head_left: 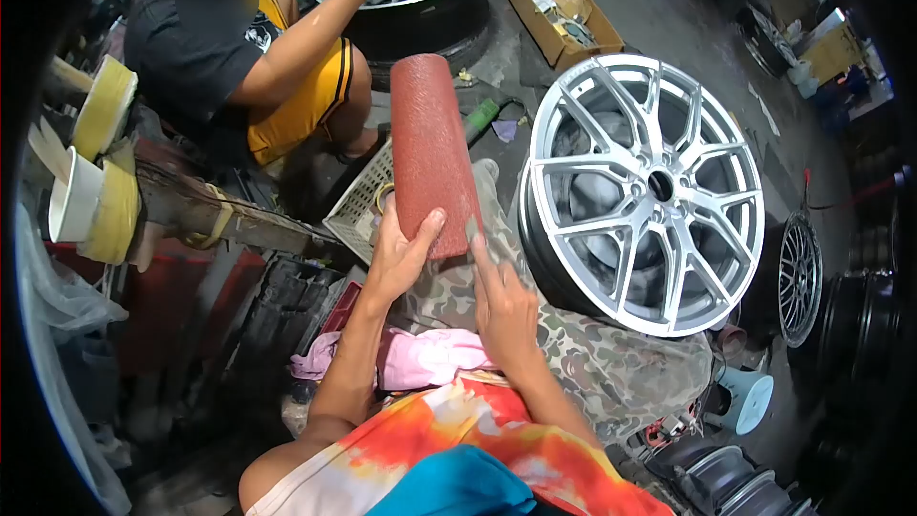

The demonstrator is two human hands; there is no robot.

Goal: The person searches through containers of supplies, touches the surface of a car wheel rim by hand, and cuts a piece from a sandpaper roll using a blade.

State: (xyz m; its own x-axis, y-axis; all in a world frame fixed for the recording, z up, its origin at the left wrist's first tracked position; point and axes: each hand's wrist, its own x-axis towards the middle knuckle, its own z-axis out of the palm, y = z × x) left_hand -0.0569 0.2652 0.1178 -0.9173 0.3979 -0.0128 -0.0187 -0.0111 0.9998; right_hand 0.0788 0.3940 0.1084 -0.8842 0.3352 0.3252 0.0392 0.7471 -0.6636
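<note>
A reddish-brown sheet of sandpaper (435, 153), curved lengthwise, stands upright in front of me. My left hand (403, 258) is closed on its lower left part, with the thumb pressed on the front face and the fingers behind. At the sheet's lower right edge is my right hand (506, 311), its index finger pointing up along that edge and the other fingers curled in. Whatever the right fingertips pinch there is too small to make out. A silver multi-spoke wheel rim (659, 153) leans to the right of the sheet, apart from both hands.
A person in a dark shirt (186, 53) sits at the upper left beside another rim (411, 14). A cardboard box (525, 10) holds small items. A plastic basket (358, 201) stands behind my left hand; tape rolls (103, 110) hang left. Camouflage cloth (611, 363) lies below the rim.
</note>
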